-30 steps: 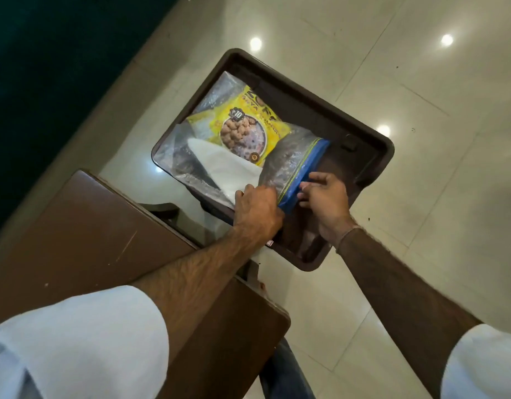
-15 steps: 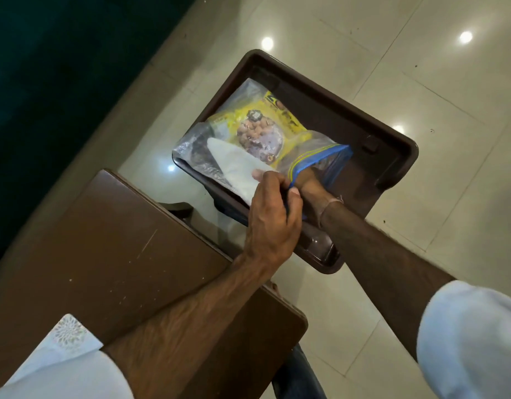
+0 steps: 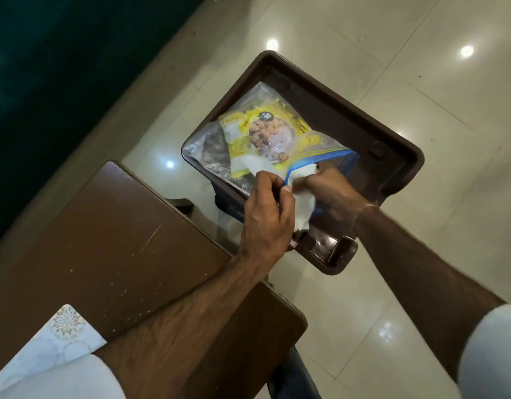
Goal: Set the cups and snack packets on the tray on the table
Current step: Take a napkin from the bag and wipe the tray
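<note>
Head view, looking down: the fingers [image 3: 286, 189] of my left hand [image 3: 267, 214] are pinched narrow on the blue zip edge of a clear plastic bag [image 3: 314, 145], holding its mouth open. My right hand [image 3: 332, 194] is at that mouth, closed around something white [image 3: 303, 205], papery and crumpled-looking; I cannot tell whether it is cups or a wrapper. Inside the bag lies a yellow snack packet [image 3: 265, 131], pictured with round brown snacks. The bag rests in a dark brown tray [image 3: 392, 139], which seems to sit on a glass surface [image 3: 150, 156] with pale floor tiles [image 3: 421, 53] showing through. A brown wooden slab [image 3: 104, 240] lies under my left forearm.

I judge the step in hand to be emptying the bag, so nothing is set out yet. Next, the white item needs drawing clear of the zip, then the packet.

Both forearms reach forward and converge at the bag; the left wrist is bent downward.
</note>
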